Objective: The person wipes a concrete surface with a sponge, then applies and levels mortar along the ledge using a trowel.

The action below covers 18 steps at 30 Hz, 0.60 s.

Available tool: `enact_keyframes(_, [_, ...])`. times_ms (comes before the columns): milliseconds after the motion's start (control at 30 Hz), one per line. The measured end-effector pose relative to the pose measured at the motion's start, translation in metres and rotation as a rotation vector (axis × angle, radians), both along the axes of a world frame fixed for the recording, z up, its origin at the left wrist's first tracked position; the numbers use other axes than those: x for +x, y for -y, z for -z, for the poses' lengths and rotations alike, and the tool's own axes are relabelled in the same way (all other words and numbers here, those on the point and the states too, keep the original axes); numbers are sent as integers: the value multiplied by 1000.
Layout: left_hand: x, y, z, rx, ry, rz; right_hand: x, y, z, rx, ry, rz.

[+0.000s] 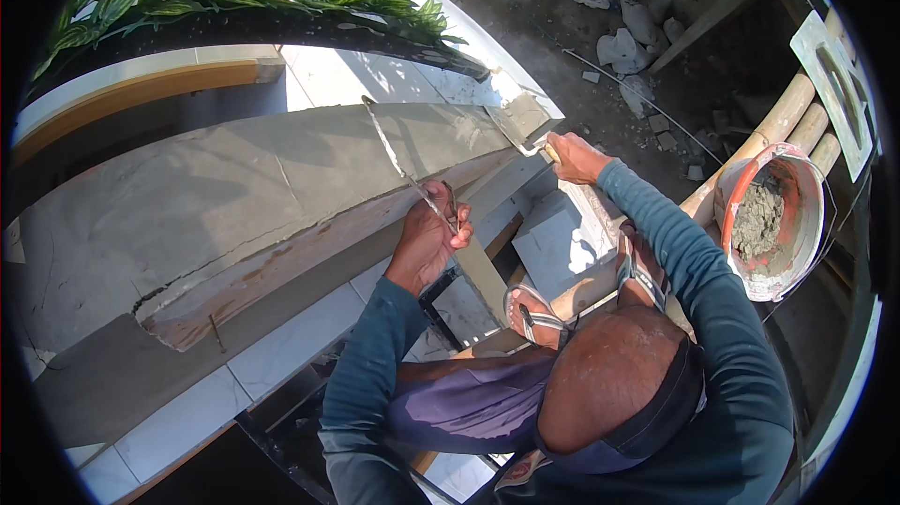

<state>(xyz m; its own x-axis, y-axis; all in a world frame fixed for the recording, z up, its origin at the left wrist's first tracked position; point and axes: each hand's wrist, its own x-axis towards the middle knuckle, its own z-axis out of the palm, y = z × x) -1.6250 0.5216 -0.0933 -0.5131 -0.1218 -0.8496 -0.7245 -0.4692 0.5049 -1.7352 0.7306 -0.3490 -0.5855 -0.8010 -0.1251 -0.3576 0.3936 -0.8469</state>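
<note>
The right hand (575,159) grips a trowel (521,146) and the left hand (427,241) pinches a thin rod (391,154); mortar (281,153) smoothing seems in hand, calling for level strokes.

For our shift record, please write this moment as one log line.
left hand: holds bent rod | right hand: grips trowel beside grey ledge | right side: bucket with mortar inside

Thin metal rod (390,146): pale, mortar-spattered, bent at the far tip. I hold it slantwise in my left hand (433,238), far end over the grey mortar ledge (281,158), which is smooth-topped, ragged along its near edge. My right hand (577,158) grips a pale-handled tool (550,150), its bent metal neck at the ledge's right end.
</note>
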Motion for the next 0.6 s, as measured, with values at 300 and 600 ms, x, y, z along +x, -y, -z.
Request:
enact_keyframes(300, [1, 6, -2, 24, -13, 42, 21, -45, -195, -127, 215, -44])
enact_keyframes(600, [1, 6, 2, 39, -57, 54, 15, -8, -26, 0, 117, 299])
